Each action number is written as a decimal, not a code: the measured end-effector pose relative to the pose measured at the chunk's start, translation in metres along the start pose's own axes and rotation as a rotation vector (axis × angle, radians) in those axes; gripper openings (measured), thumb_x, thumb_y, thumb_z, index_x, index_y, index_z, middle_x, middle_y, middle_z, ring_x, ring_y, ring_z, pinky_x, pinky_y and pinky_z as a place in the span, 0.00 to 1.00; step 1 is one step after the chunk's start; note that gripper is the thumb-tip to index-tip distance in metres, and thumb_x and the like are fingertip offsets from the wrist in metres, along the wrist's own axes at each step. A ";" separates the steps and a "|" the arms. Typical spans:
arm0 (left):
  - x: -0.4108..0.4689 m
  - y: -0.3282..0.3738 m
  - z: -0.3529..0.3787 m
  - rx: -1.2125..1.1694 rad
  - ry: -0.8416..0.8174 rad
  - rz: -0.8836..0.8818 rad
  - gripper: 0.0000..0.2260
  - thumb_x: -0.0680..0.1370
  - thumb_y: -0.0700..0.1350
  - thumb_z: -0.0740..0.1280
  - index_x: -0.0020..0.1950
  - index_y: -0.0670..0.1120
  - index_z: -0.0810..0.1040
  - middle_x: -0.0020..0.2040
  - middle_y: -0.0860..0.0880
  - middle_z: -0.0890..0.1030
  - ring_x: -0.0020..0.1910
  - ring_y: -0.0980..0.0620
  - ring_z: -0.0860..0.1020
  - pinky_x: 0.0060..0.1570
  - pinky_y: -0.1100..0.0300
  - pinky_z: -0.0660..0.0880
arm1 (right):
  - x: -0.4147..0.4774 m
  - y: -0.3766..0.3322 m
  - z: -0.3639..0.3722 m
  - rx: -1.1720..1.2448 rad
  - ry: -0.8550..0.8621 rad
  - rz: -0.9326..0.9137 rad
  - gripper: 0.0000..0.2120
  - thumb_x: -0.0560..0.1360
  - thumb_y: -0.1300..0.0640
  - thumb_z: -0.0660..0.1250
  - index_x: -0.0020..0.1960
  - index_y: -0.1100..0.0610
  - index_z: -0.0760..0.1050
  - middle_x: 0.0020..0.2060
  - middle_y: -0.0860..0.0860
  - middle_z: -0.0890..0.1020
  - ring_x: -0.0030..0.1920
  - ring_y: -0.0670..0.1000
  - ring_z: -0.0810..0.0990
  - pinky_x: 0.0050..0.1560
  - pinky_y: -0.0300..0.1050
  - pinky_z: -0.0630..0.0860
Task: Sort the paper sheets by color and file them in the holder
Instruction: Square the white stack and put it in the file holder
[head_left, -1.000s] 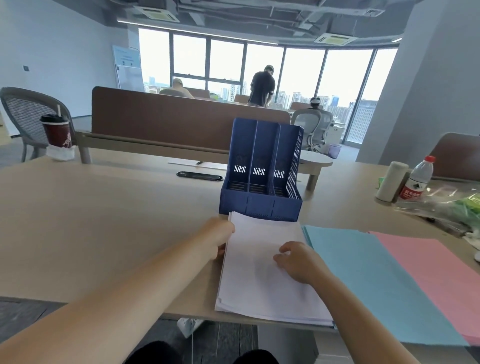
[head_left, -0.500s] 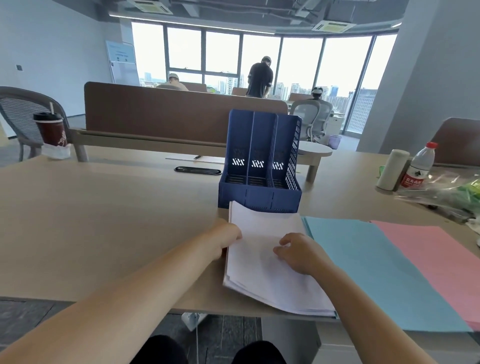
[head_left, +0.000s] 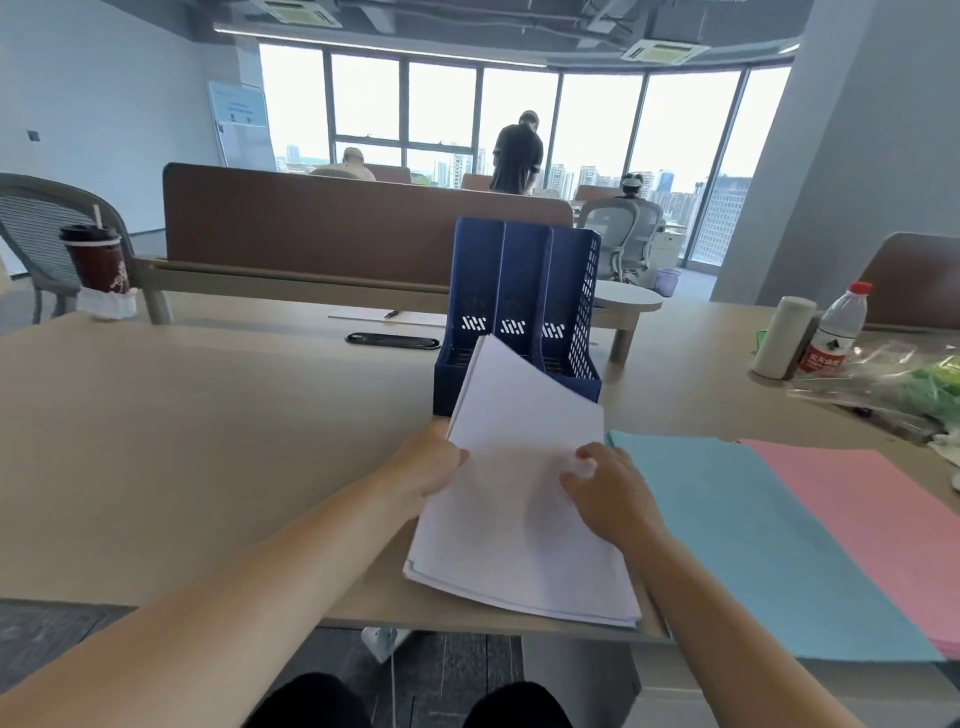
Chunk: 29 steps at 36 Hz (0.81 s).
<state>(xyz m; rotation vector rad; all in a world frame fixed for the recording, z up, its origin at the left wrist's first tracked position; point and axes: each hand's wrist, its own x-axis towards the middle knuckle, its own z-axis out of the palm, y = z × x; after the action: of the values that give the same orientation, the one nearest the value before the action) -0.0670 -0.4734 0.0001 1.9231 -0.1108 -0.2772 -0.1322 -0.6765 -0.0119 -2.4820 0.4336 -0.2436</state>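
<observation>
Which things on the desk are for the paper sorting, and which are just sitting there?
For the job:
white paper stack, held by left hand and right hand
blue paper sheets
pink paper sheets
dark blue plastic file holder

Just lying about:
clear water bottle with red cap
dark red drink cup
black flat case

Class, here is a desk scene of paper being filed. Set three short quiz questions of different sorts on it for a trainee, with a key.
1. True or false: the blue file holder already has coloured sheets in its slots.
2. Multiple choice: which stack do the left hand and right hand hold? A. white stack B. blue stack C. pink stack
3. Fill in: the stack beside the white one, on its right, is ____.

Key
1. False; the slots look empty.
2. A; its far end is raised toward the holder.
3. Blue; the pink stack lies beyond it.
</observation>
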 end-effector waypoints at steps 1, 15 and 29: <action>-0.001 0.001 -0.004 -0.003 0.012 0.028 0.13 0.79 0.35 0.63 0.61 0.47 0.76 0.55 0.44 0.81 0.51 0.43 0.80 0.51 0.54 0.77 | 0.001 0.001 0.000 0.031 0.071 0.000 0.19 0.78 0.55 0.64 0.67 0.59 0.71 0.64 0.57 0.73 0.64 0.58 0.72 0.58 0.46 0.69; -0.010 0.011 -0.056 -0.236 0.028 0.215 0.09 0.82 0.39 0.62 0.57 0.48 0.80 0.53 0.46 0.85 0.51 0.43 0.84 0.58 0.42 0.78 | 0.018 -0.021 -0.019 1.165 -0.183 0.123 0.10 0.75 0.61 0.71 0.56 0.62 0.79 0.49 0.57 0.86 0.46 0.56 0.85 0.49 0.52 0.81; -0.011 0.034 -0.069 -0.347 0.067 0.253 0.08 0.80 0.38 0.64 0.57 0.46 0.80 0.52 0.45 0.85 0.49 0.45 0.84 0.53 0.51 0.80 | 0.024 -0.047 -0.025 1.106 -0.075 -0.041 0.08 0.78 0.61 0.69 0.56 0.60 0.81 0.51 0.57 0.86 0.53 0.60 0.84 0.58 0.57 0.79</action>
<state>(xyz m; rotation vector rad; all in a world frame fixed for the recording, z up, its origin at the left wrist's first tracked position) -0.0589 -0.4205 0.0569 1.5526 -0.2430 -0.0562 -0.1053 -0.6628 0.0376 -1.4060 0.1351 -0.2979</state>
